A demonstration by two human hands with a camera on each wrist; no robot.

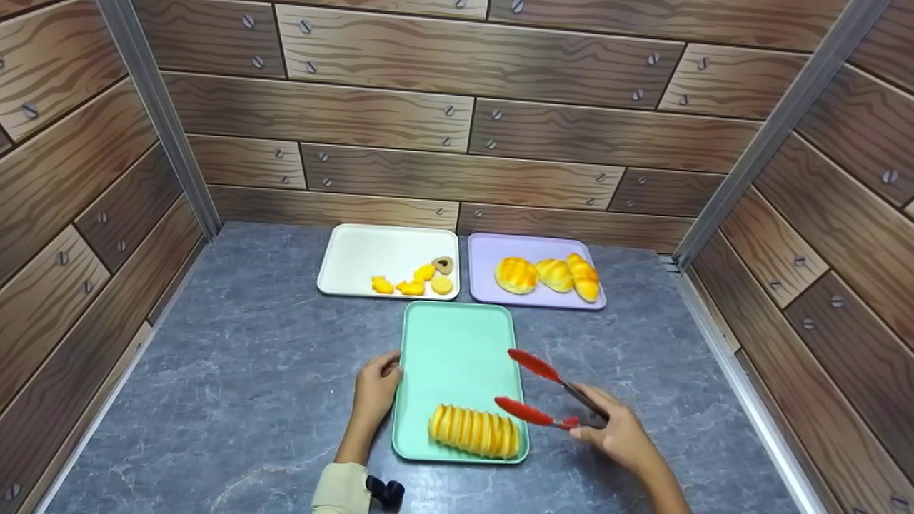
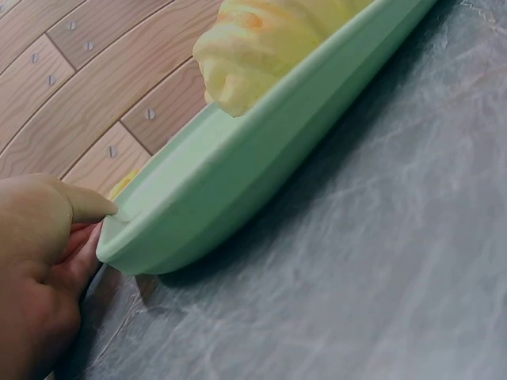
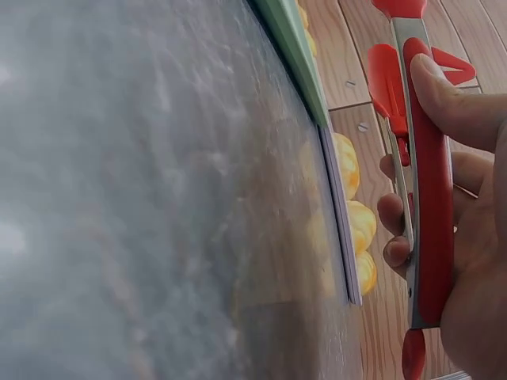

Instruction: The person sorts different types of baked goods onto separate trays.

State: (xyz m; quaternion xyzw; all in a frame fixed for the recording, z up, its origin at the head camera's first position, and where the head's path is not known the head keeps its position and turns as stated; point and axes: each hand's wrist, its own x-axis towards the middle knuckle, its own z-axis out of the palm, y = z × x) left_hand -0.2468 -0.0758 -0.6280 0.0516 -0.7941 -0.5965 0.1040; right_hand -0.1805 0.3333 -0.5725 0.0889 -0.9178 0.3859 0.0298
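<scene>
A mint-green tray (image 1: 457, 350) lies lengthwise in front of me, with a ridged, sliced-looking loaf of bread (image 1: 475, 431) across its near end. My left hand (image 1: 378, 389) pinches the tray's left edge; in the left wrist view the hand (image 2: 47, 253) has its thumb over the rim and fingers beneath. Red-tipped tongs (image 1: 532, 366) are gripped in my right hand (image 1: 618, 432), their arms spread apart with nothing between the tips. They reach over the tray's right edge, above the loaf's far side. The right wrist view shows the red handle (image 3: 430, 190) of the tongs under my thumb.
Behind the green tray stand a white tray (image 1: 378, 250) and a purple tray (image 1: 485, 264). Several small yellow pieces (image 1: 411, 288) and a brown heart-shaped piece (image 1: 443, 265) lie on the white one, three bread rolls (image 1: 516, 275) on the purple. Wood-patterned walls (image 1: 385, 114) enclose the grey table (image 1: 250, 357).
</scene>
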